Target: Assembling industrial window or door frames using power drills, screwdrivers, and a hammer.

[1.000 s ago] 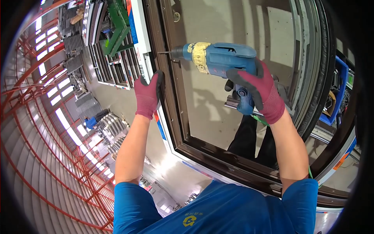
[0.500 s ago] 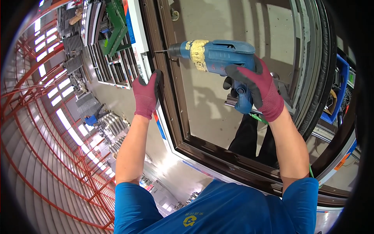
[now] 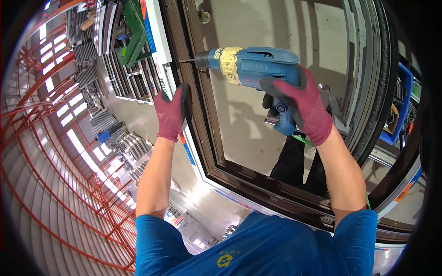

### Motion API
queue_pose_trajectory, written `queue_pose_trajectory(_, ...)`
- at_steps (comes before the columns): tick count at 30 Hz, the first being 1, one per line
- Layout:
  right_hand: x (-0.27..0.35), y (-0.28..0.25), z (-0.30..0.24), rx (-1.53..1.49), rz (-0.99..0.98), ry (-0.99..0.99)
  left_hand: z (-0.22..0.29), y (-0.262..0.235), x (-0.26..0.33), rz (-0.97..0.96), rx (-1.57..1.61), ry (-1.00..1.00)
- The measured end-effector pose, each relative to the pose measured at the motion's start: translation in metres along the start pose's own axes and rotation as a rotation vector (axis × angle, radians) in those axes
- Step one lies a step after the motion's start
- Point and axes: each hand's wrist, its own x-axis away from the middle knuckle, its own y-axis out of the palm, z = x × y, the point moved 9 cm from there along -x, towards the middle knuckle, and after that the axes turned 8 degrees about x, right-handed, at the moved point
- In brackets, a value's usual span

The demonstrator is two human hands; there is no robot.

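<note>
A dark brown window frame [image 3: 209, 152] lies flat before me, its glass reflecting the hall roof. My left hand [image 3: 171, 112], in a magenta glove with black fingertips, grips the frame's left rail from outside. My right hand [image 3: 304, 103], gloved the same way, holds a blue electric drill [image 3: 251, 66] with a yellow band by its handle. The drill lies horizontal and its bit tip [image 3: 184, 60] touches the inner side of the left rail, just above my left hand.
A green machine [image 3: 133, 32] and metal racks [image 3: 133, 78] stand at the upper left. A blue bin [image 3: 398, 108] sits at the right edge beside curved dark profiles [image 3: 380, 92]. A small metal fitting [image 3: 204, 16] lies on the glass at the top.
The drill has shifted slightly up and left along the rail, its bit staying at the left rail. My left hand keeps its grip on the frame.
</note>
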Motion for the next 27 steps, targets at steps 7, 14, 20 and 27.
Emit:
queue_pose_trajectory(7,0.001,-0.001,-0.015,0.047,-0.009,-0.029,0.015,0.004,0.007,0.059,-0.048,0.016)
queue_pose_trajectory(14,-0.005,0.019,-0.023,0.074,-0.049,-0.05,-0.015,-0.011,-0.006,-0.005,-0.072,-0.04)
queue_pose_trajectory(20,-0.006,0.016,-0.024,0.023,-0.023,-0.061,0.003,0.0,0.0,-0.018,0.003,-0.047)
queue_pose_trajectory(27,-0.006,0.015,-0.024,0.053,-0.034,-0.051,0.001,-0.004,-0.002,0.04,-0.071,0.006)
